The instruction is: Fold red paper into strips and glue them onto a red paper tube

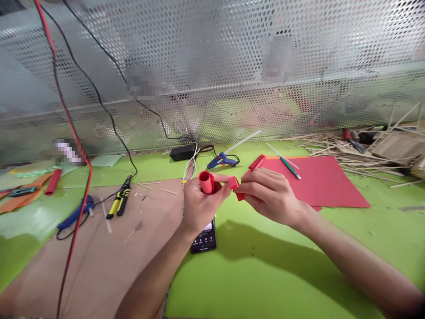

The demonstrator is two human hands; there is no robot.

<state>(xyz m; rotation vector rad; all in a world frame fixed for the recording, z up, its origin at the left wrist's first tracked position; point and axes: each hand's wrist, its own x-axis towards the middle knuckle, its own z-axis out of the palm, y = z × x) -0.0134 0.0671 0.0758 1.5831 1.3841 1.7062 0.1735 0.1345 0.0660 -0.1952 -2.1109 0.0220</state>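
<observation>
My left hand is closed around a rolled red paper tube, its open end facing up. Between the two hands is a small folded red paper piece, pinched at the left hand's fingertips. My right hand also grips this folded piece, and a red end shows below its fingers. Both hands are raised over the green table. Below the left wrist a phone lies with its screen lit, partly hidden by the arm.
Red paper sheets lie at right with a green craft knife. Behind the hands are a blue glue gun and a black adapter. Wire strippers rest on brown board at left. Thin sticks pile up far right. A red-black cable hangs left.
</observation>
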